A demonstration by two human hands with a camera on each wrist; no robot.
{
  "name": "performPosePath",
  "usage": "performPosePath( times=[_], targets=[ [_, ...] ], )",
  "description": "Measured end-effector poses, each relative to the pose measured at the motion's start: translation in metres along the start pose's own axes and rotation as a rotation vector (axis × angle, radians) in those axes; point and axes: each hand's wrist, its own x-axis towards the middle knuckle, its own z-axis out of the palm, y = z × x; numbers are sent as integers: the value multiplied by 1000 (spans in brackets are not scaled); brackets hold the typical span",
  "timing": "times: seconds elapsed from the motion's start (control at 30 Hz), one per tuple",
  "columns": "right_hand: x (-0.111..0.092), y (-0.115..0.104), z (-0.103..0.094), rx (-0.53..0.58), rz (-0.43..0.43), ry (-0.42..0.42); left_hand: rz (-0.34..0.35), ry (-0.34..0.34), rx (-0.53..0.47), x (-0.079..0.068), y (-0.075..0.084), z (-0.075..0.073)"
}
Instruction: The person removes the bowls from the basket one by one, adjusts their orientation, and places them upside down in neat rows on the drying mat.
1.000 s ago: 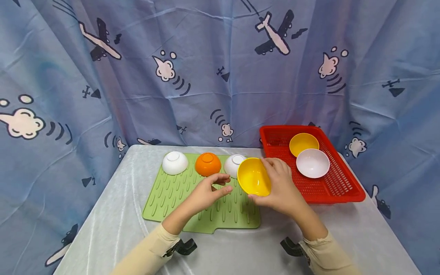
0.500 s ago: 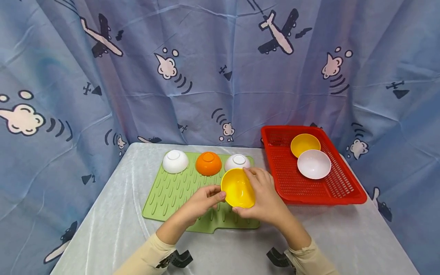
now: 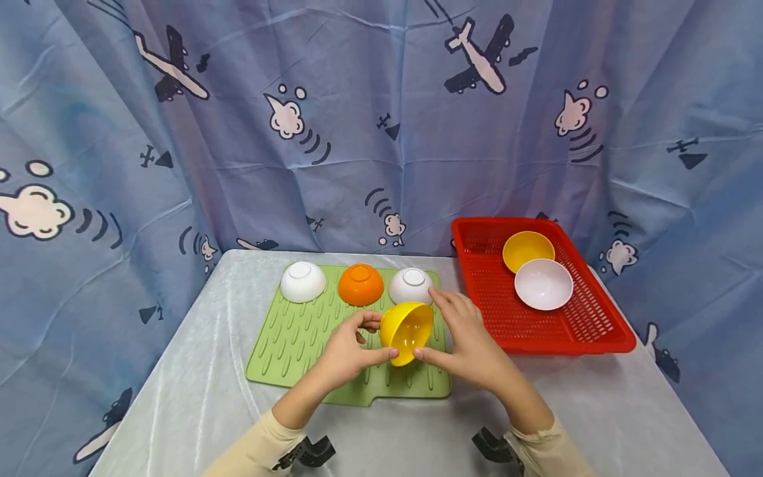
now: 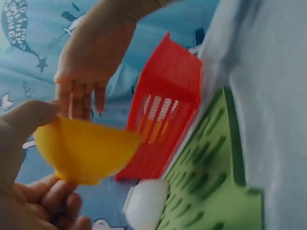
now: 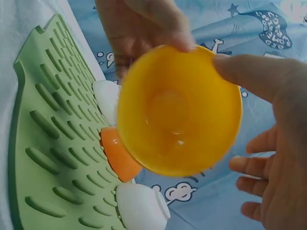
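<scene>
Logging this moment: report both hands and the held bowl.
Left hand grips yellow bowl, tilted over mat. Right hand beside it, not gripping. Upturned white bowl close behind.

Forward-down head view, close wrist views, shared yellow bowl (image 3: 406, 332)

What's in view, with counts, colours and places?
Airplane-print curtain: one, blue, background.
Table: one, pale grey, before curtain.
Drying mat: one, green, on table.
Basket: one, red, right of mat.
Orange bowl: one, orange, overturned on mat.
Overturned white bowls: two, white, flanking orange bowl.
Upright yellow bowl: one, yellow, in basket.
Upright white bowl: one, white, in basket.
Held bowl: one, yellow, tilted above mat.
Sleeves: two, cream, nearest the camera.
Wrist devices: two, black, by sleeves.
Left hand: one, bare, pinching held bowl.
Right hand: one, bare, thumb at held bowl's rim.
</scene>
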Motion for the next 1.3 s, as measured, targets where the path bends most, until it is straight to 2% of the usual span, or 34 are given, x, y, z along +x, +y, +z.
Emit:
performPosePath(
  times=[0.13, 0.3, 0.43, 0.6, 0.67, 0.7, 0.77, 0.93, 1.0, 1.17, 1.3],
  targets=[
    [0, 5, 0, 132, 137, -21, 159, 104, 223, -1, 1, -4],
    [3, 9, 4, 260, 258, -104, 341, 110, 372, 1, 5, -10],
    [4, 9, 6, 306, 286, -134, 459, 88, 422, 1, 8, -16],
    [2, 8, 9, 385, 263, -94, 630, 74, 484, 0, 9, -22],
    [1, 8, 11, 449, 250, -77, 675, 76, 487, -1, 8, -25],
    [0, 8, 12, 488, 240, -71, 675, 77, 476, -2, 8, -25],
    [-1, 8, 15, 572, 215, -54, 620, 82, 429, -3, 7, -26],
    [-3, 10, 20, 712, 107, 10, 352, 74, 273, -4, 5, -23],
    [-3, 9, 22, 740, 66, 31, 288, 50, 196, -2, 3, -24],
    [0, 9, 25, 791, 10, 44, 217, -12, 37, 1, 6, -32],
    [4, 7, 25, 770, 14, 45, 201, -24, 15, 3, 9, -38]
  ],
)
